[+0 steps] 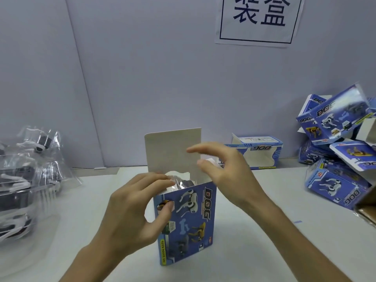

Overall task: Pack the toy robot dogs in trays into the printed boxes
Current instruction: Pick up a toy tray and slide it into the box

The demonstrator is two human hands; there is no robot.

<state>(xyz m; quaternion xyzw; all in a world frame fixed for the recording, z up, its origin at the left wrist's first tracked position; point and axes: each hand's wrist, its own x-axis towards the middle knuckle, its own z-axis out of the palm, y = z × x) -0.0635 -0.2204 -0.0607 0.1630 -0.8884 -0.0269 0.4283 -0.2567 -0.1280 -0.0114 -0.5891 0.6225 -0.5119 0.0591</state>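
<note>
Head view. One printed box [187, 222] stands upright on the table [81, 220] at six o'clock of the frame, its top open and its lid flap [173, 151] raised at twelve o'clock of its mouth. One clear tray [179, 180] holding a toy dog sits in that mouth, its upper edge showing at the rim; judged nearly seated, with the flap not yet closed. The left hand [134, 210] grips the box's upper corner at nine o'clock, thumb pressed on the printed front, fingers curled over the rim and touching the tray. The right hand [225, 171], at two o'clock of the box, holds nothing; its fingers are spread wide and loosely curved in front of the flap. Count: one box in hand; one further box [258, 152] lying on its side at one o'clock near the wall, apparently empty; a pile of boxes [341, 155] at three o'clock, at least five, overlapping so the exact number cannot be told, nor whether they are filled. A heap of trayed dogs [26, 180] at nine o'clock, several, uncountable through the clear plastic, is judged left to pack. One sign [258, 19] hangs at twelve o'clock.
</note>
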